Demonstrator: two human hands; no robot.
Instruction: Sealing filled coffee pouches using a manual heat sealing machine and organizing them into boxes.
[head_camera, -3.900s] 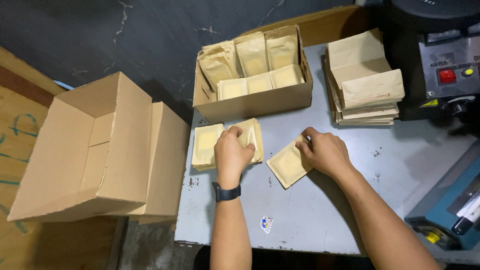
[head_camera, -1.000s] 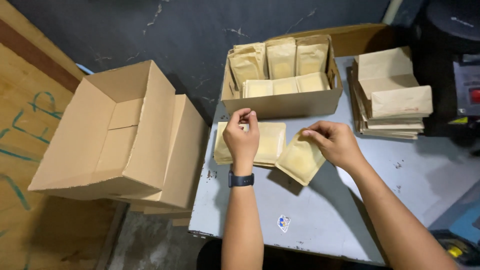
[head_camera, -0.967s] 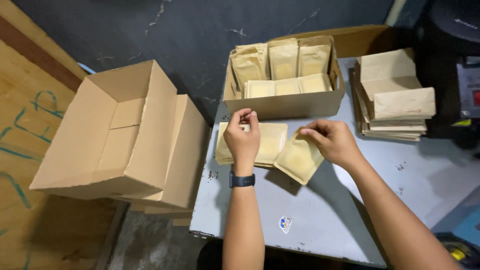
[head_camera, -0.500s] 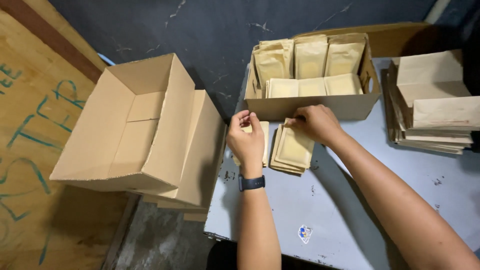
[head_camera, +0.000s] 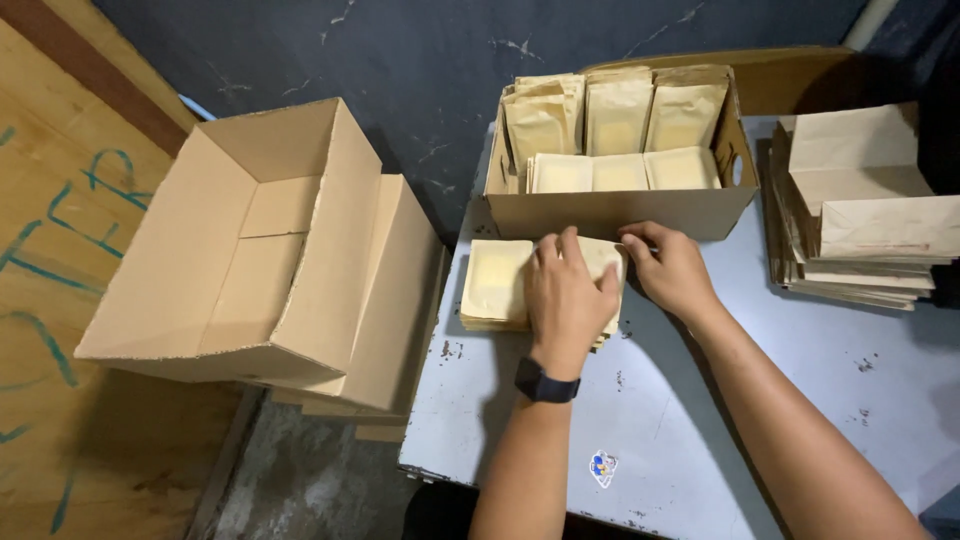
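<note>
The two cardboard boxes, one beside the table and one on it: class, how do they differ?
The big carton left of the table is empty and tilted; the shallow tray box on it is level and holds tan pouches. The carton has flaps; the tray has a handle hole. Both are brown cardboard.

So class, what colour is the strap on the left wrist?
Black. The wrist strap behind the left hand shows best in the head view.

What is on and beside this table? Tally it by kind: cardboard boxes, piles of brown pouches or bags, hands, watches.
Cardboard boxes: 2, the empty open box and the pouch-filled box
Piles: 2, the pouch stack under the hands and the paper-bag pile
Hands: 2, left hand, right hand
Watches: 1, black wristwatch
Total: 7
</note>
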